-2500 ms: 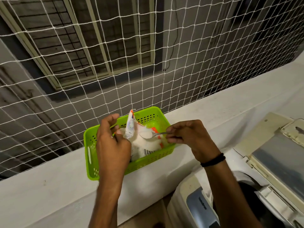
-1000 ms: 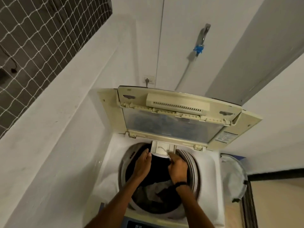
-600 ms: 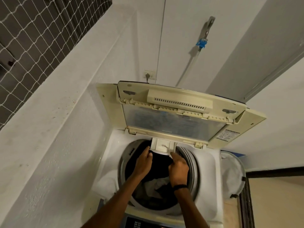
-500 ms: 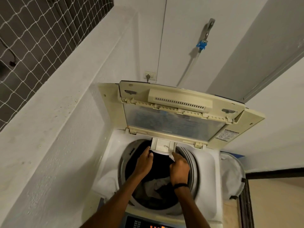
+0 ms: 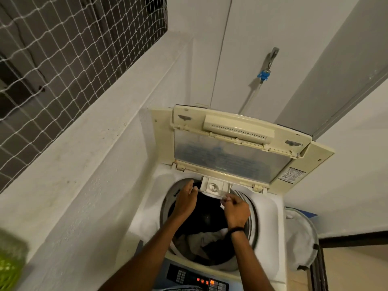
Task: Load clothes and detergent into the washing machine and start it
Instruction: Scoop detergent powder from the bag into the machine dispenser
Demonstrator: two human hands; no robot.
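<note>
The top-loading washing machine (image 5: 270, 208) stands with its lid (image 5: 231, 158) raised. Dark and light clothes (image 5: 205, 242) lie in the drum. At the drum's back rim the small detergent drawer (image 5: 214, 186) is pulled out, with white powder in it. My left hand (image 5: 185, 201) grips the drawer's front left corner. My right hand (image 5: 236, 211) is just right of the drawer, pinched on a blurred metal spoon (image 5: 223, 197) whose bowl points at the drawer. Orange lights glow on the control panel (image 5: 197, 279).
A white ledge wall (image 5: 84, 164) runs close along the machine's left, with netting (image 5: 63, 49) above it. The green basket (image 5: 10, 259) sits blurred at the lower left. A white mesh laundry hamper (image 5: 300, 244) stands to the right. A tap with a blue fitting (image 5: 264, 74) hangs on the back wall.
Both hands left the green basket with the spoon and came to the drawer. Since half a second ago, my right hand has drawn back slightly to the right, and white powder shows in the drawer.
</note>
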